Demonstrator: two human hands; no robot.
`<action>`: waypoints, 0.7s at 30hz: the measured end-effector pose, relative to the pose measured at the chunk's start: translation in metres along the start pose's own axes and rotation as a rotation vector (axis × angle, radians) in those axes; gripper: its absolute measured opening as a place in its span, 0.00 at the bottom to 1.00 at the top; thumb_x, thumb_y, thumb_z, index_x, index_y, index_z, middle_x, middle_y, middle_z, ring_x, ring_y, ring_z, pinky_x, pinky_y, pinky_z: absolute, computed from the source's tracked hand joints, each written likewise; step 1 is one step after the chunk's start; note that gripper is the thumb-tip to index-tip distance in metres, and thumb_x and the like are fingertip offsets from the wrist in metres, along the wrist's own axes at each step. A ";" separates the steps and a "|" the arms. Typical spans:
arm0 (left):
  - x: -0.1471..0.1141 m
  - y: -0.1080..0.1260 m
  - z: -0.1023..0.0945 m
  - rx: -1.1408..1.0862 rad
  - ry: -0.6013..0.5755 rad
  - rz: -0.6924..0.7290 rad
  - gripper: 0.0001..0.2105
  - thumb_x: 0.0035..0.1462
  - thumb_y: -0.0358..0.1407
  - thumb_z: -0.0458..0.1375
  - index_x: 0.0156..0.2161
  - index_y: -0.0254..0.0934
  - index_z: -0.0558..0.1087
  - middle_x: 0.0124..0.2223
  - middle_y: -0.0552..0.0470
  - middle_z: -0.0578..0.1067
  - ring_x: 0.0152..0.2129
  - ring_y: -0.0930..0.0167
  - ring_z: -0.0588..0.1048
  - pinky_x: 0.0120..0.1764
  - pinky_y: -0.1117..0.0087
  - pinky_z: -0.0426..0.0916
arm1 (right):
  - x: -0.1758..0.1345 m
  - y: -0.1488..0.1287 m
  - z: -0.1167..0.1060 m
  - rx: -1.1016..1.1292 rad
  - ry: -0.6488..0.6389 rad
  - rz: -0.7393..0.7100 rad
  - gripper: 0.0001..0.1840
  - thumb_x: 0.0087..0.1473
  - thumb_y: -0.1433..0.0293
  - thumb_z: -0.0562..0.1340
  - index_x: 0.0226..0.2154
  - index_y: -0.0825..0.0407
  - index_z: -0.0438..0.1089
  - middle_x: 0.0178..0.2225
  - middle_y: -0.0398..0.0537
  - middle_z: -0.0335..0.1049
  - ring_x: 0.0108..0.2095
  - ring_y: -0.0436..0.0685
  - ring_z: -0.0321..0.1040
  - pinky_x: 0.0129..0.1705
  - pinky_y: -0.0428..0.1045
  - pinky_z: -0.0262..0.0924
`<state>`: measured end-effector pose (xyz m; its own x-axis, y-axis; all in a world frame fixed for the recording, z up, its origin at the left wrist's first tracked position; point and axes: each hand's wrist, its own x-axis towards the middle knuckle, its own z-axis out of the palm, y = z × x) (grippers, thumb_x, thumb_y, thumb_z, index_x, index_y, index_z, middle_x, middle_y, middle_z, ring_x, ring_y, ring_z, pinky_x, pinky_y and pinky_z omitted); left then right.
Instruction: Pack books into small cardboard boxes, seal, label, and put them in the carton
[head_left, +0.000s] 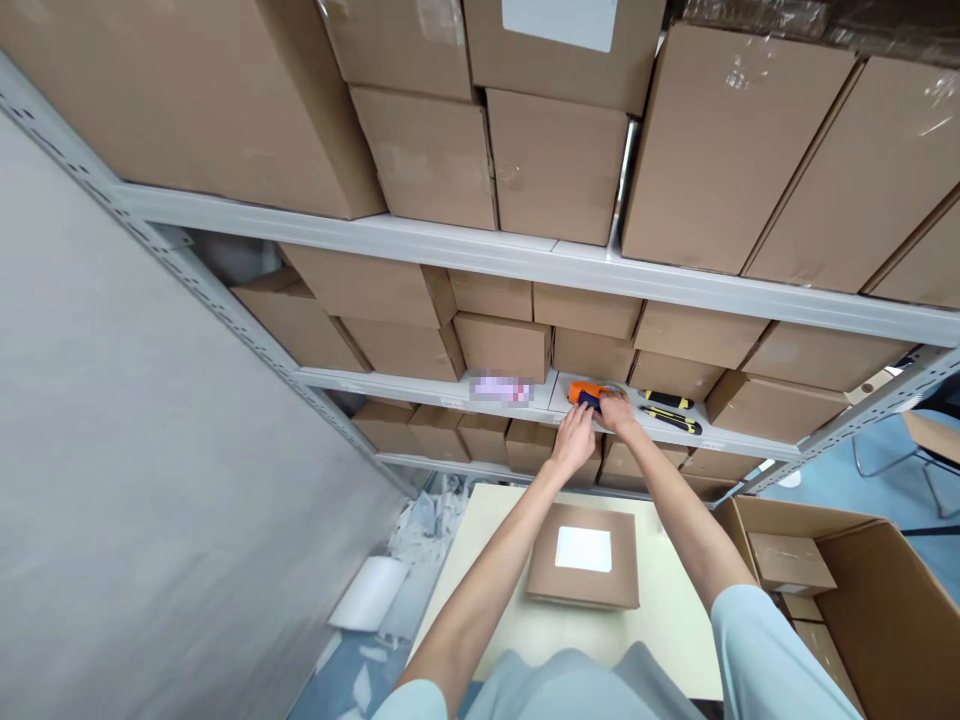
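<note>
Both arms reach forward to the middle shelf, where an orange and dark blue tape dispenser (585,393) sits near the front edge. My left hand (575,437) has its fingers closed at the dispenser's dark blue part. From the right, my right hand (615,411) grips its other end, partly hiding it. To the right of that hand lie two black and yellow utility knives, one farther back (669,400) and one nearer (673,420). Below my forearms, a closed cardboard box (583,582) with a white label (583,549) rests on the pale table (480,540).
Cardboard boxes (559,165) fill the metal shelving (375,245) above and below. A large open carton (885,600) with smaller boxes inside stands at right. White paper scraps and a roll (370,593) lie on the floor at left, by a grey wall (150,450).
</note>
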<state>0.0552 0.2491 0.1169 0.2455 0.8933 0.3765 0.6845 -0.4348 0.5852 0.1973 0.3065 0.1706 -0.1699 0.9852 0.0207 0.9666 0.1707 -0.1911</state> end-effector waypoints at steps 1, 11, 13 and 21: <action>-0.003 0.002 0.000 -0.001 -0.002 -0.002 0.28 0.63 0.25 0.54 0.67 0.30 0.71 0.72 0.30 0.69 0.72 0.50 0.65 0.71 0.42 0.62 | -0.001 0.001 0.000 0.012 0.002 0.001 0.22 0.64 0.66 0.67 0.56 0.63 0.74 0.57 0.73 0.77 0.61 0.72 0.71 0.68 0.60 0.54; -0.088 0.041 -0.012 -0.383 0.070 -0.100 0.19 0.71 0.32 0.53 0.64 0.40 0.71 0.62 0.40 0.77 0.57 0.60 0.79 0.61 0.55 0.76 | -0.112 0.013 0.046 0.843 0.309 0.014 0.27 0.63 0.44 0.63 0.44 0.51 0.75 0.39 0.55 0.81 0.40 0.67 0.76 0.46 0.59 0.71; -0.117 0.053 -0.008 -0.482 0.059 -0.126 0.17 0.72 0.34 0.54 0.62 0.41 0.73 0.59 0.42 0.78 0.52 0.63 0.81 0.57 0.59 0.79 | -0.155 0.010 0.064 1.068 0.255 0.085 0.29 0.61 0.42 0.65 0.44 0.52 0.76 0.40 0.54 0.81 0.41 0.66 0.77 0.47 0.58 0.72; -0.219 0.070 0.017 -0.522 -0.136 -0.269 0.14 0.71 0.38 0.58 0.58 0.42 0.78 0.57 0.44 0.79 0.47 0.64 0.83 0.53 0.61 0.81 | -0.280 -0.003 0.121 1.564 0.059 0.451 0.32 0.53 0.43 0.72 0.47 0.52 0.78 0.48 0.55 0.83 0.49 0.66 0.80 0.58 0.61 0.72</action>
<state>0.0610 0.0252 0.0630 0.2199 0.9713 0.0912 0.3158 -0.1593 0.9354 0.2186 0.0291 0.0466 0.0995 0.9544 -0.2813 -0.2003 -0.2577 -0.9452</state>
